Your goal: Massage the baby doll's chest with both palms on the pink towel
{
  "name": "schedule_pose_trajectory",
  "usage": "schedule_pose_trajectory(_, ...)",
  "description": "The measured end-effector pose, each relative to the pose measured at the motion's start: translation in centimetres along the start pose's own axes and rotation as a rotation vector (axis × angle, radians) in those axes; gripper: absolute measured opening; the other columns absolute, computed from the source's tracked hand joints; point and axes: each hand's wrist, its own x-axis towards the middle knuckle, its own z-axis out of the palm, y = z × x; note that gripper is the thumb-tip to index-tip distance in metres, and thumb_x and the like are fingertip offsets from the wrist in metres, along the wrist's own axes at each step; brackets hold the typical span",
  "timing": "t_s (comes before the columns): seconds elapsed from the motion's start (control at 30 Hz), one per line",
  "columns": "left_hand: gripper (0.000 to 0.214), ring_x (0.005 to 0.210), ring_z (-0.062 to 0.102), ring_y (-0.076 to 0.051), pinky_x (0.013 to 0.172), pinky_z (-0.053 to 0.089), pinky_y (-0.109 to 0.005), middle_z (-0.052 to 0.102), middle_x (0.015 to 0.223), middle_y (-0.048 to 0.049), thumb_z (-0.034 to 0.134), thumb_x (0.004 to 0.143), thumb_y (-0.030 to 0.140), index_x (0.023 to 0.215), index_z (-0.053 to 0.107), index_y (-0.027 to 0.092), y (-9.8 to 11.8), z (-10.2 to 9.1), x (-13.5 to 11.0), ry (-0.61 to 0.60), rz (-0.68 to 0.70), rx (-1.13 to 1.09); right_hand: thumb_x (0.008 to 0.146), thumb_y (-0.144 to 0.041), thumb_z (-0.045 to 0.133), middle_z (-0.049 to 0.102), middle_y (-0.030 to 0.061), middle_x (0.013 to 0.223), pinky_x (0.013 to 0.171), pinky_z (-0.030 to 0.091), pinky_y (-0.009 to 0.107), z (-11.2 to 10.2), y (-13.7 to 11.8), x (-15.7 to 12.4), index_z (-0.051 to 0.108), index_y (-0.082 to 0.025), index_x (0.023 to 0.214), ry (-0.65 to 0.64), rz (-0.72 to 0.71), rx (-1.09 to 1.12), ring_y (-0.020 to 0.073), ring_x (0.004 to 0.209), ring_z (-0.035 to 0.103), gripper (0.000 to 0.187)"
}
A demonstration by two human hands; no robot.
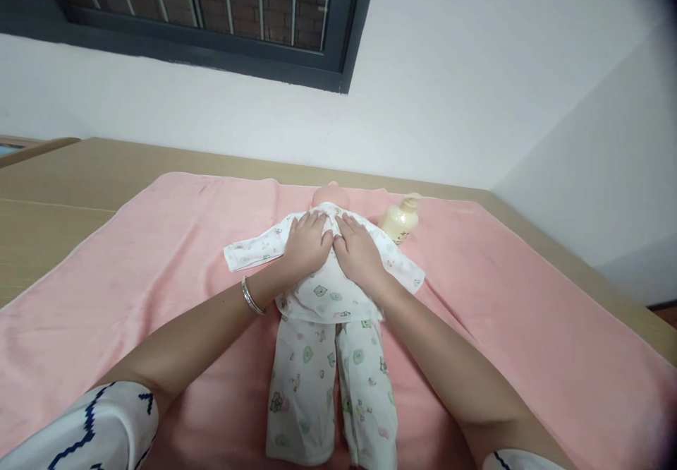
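The doll (331, 197) is lying stretched out on a pink blanket (529, 315), its head pointing toward the wall (434, 89) and its legs toward the person. It is wearing a white printed top (331, 290) and matching trousers (304, 392), whose two legs are lying side by side below its torso. The left hand (308, 245) is resting palm down on the upper left of the doll's torso, and the right hand (360, 248) is lying likewise on the upper right, just below its head. The fingers of both hands are extending loosely over the fabric, released rather than clenched, and the thumbs are nearly meeting over the doll's midline. The top's sleeves are spreading outward on either side of the doll. A silver bracelet (252, 296) is circling the left wrist, just beside the doll's torso. A pale pump bottle (399, 223) is leaning in view to the right of the doll's head, near the shoulder. Beneath the doll, the blanket is covering much of a wooden surface (132, 151), and beyond its head, up to the left, a dark-framed window (338, 61) is showing white bars.
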Motion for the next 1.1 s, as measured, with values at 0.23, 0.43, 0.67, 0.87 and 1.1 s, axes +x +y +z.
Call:
schedule_pose_trajectory(0.23,0.051,0.144,0.038,-0.031,0.12,0.027,-0.053,0.047,0.152,-0.0142,0.031,0.099,0.03,0.144,0.046,0.011,0.1,-0.2,0.0,-0.002,0.009,0.026,0.095,-0.025,0.031,0.039,0.014,0.157,0.123,0.022,0.048,0.1,0.3,0.2,0.044,-0.01,0.148,-0.001,0.01,0.035,0.0263,0.147,0.033,0.057)
schedule_pose_trajectory(0.43,0.052,0.143,0.039,-0.032,0.118,0.032,-0.046,0.048,0.148,-0.0212,0.032,0.1,0.029,0.142,0.047,0.002,1.5,-0.7,-1.4,0.035,-0.004,0.12,0.091,-0.028,0.039,0.04,0.0118,0.156,0.125,0.018,0.047,-0.2,1.4,1.1,0.048,-0.014,0.146,-0.053,0.012,0.225,0.0236,0.149,0.031,0.057)
schedule_pose_trajectory(0.67,0.055,0.147,0.034,-0.032,0.119,0.031,-0.049,0.042,0.153,-0.0205,0.038,0.095,0.029,0.144,0.044,0.004,1.9,-0.8,-1.6,-0.012,-0.002,0.072,0.092,-0.029,0.039,0.039,0.0127,0.157,0.125,0.017,0.048,-0.3,1.9,1.3,0.048,-0.013,0.146,-0.054,0.005,0.232,0.0241,0.149,0.031,0.057)
schedule_pose_trajectory(0.87,0.056,0.149,0.029,-0.031,0.12,0.028,-0.05,0.039,0.156,-0.0184,0.031,0.096,0.027,0.146,0.041,0.004,0.3,-1.3,0.3,-0.117,-0.04,-0.004,0.096,-0.024,0.035,0.034,0.0177,0.158,0.123,0.022,0.049,-0.4,-0.7,-0.3,0.043,-0.006,0.149,-0.052,0.029,0.03,0.0313,0.148,0.029,0.056)
schedule_pose_trajectory(1.1,0.053,0.146,0.035,-0.03,0.12,0.027,-0.048,0.042,0.154,-0.018,0.025,0.1,0.027,0.143,0.045,0.006,0.2,-1.3,0.4,-0.108,-0.063,0.041,0.096,-0.02,0.033,0.04,0.0135,0.156,0.123,0.024,0.046,-0.9,-1.3,-0.8,0.048,-0.009,0.146,-0.078,-0.009,0.063,0.0279,0.148,0.031,0.054)
